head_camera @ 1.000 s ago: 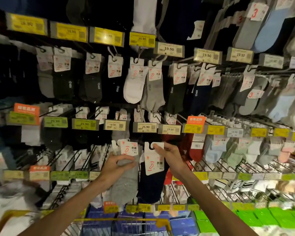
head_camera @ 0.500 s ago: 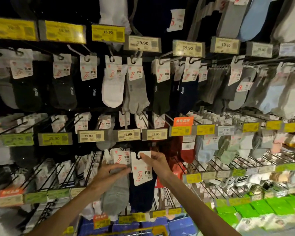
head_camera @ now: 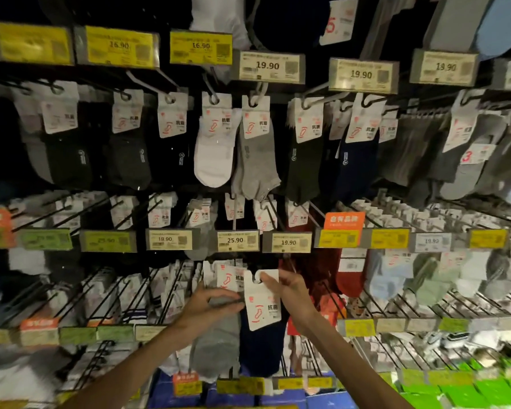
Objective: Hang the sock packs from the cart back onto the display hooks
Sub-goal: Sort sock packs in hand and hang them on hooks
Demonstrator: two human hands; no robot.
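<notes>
Here, right hand (head_camera: pixel 289 293) grip pinching navy pack (head_camera: pixel 261 309) card, left hand (head_camera: pixel 210 305) grip round grey pack (head_camera: pixel 216 348), hook hidden.

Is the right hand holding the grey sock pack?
No, the right hand pinches the white header card of the navy sock pack.

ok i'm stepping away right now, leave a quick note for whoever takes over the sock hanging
Left hand: holds the grey sock pack in the lower row, right beside the navy one.
Right hand: pinches the top of the white card of the navy sock pack, raised below the 25.90 tag.
Done: navy pack is up at the hooks; whether its slot sits over a hook cannot be told.
Left: seat it, let go, then hang any further packs; the cart is out of view.
</notes>
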